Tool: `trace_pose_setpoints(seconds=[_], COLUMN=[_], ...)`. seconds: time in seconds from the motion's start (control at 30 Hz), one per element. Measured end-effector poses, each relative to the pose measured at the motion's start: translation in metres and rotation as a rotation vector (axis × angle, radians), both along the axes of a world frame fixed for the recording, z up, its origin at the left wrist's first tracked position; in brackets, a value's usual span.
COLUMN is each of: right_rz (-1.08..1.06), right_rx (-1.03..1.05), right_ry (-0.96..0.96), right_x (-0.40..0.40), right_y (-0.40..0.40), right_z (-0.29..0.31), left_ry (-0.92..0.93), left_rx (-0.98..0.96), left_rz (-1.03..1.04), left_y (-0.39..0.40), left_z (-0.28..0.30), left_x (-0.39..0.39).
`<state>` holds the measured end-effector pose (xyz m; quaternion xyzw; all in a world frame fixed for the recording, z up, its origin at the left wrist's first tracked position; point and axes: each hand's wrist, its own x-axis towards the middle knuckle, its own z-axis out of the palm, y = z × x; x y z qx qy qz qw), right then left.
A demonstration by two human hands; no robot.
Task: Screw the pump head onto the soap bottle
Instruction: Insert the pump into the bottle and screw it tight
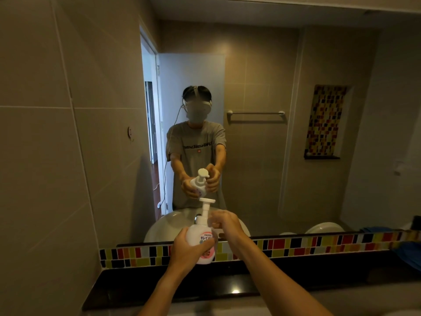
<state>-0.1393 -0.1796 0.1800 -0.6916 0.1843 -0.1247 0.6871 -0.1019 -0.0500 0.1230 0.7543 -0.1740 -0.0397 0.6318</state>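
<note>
Head view: left hand point(190, 249) wraps the soap bottle point(201, 241) upright in mid-air, steadying it against twisting. Just beside it, right hand point(224, 222) curls toward the collar of the seated pump head point(206, 209); actual contact is hidden.

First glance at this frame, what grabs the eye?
Dead centre, the left hand wraps a white soap bottle held up in the air, its pump head already sitting on the neck, while the right hand pinches at the collar. Behind them a large mirror repeats the whole pose. Below it, a strip of bright coloured tiles runs across above the dark counter.
</note>
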Motion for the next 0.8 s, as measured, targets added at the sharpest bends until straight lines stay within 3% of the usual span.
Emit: trace_pose_setpoints(seconds=[0.13, 0.3, 0.47, 0.57, 0.67, 0.73, 0.8], right_rz=[0.082, -0.108, -0.100, 0.020, 0.161, 0.198, 0.152], right_rx=[-0.027, -0.276, -0.126, -0.093, 0.171, 0.137, 0.003], right_ry=[0.024, 0.027, 0.038, 0.085, 0.103, 0.091, 0.061], right_x=[0.002, 0.009, 0.009, 0.003, 0.000, 0.002, 0.003], right_y=[0.002, 0.015, 0.008, 0.004, -0.001, -0.005, -0.006], right_z=[0.002, -0.007, -0.001, 0.006, 0.008, 0.007, 0.005], left_ry=[-0.060, -0.162, -0.047, 0.059, 0.197, 0.218, 0.113], left_rx=[0.080, 0.161, 0.103, -0.045, -0.139, -0.106, -0.011], left_rz=[-0.095, 0.129, 0.129, -0.011, -0.182, -0.224, -0.174], left_y=[0.001, -0.007, -0.007, -0.004, 0.001, 0.004, 0.005], left_z=[0.001, -0.004, -0.005, 0.001, 0.013, 0.019, 0.018], left_x=[0.001, 0.000, 0.004, 0.004, 0.004, 0.006, 0.012])
